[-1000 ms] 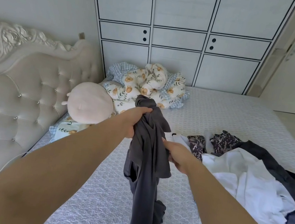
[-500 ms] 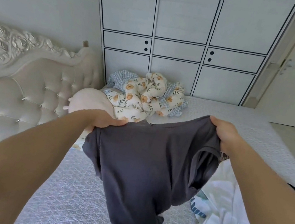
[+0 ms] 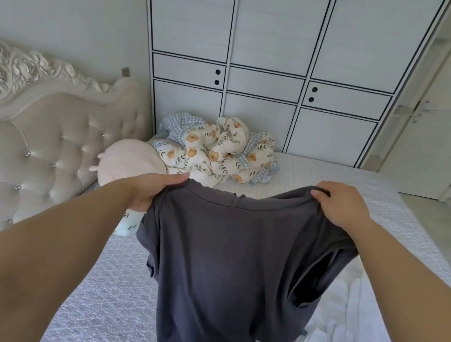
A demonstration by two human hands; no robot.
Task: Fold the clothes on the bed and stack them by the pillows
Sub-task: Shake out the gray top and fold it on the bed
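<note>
Left hand (image 3: pixel 152 191) and right hand (image 3: pixel 338 204) each pinch one shoulder of a dark grey T-shirt (image 3: pixel 233 261), fingers curled over the top edge, arms extended. The garment hangs spread between the two hands, raised above the bed (image 3: pixel 107 300); whether its hem touches the cover cannot be told.

Step in hand, as judged: opening the shirt flat before the first fold. To do it well, keep both pinches level and equally taut so the neckline sits centred, then lower the shirt onto a bare stretch of cover, hem first, so that it lands without creases. The right-side sleeve gapes open and should be smoothed flat before folding inward.

The shirt is plain, soft and limp, with a shallow collar dip at the middle of its top edge; its lower part drapes in loose vertical folds and the hem is uneven. It should crease readily and hold no shape of its own.

White clothing (image 3: pixel 354 341) lies crumpled on the bed at right. A floral quilt (image 3: pixel 221 152) and a round pink cushion (image 3: pixel 127 163) lie by the tufted headboard (image 3: pixel 27 152), where the stack belongs.
</note>
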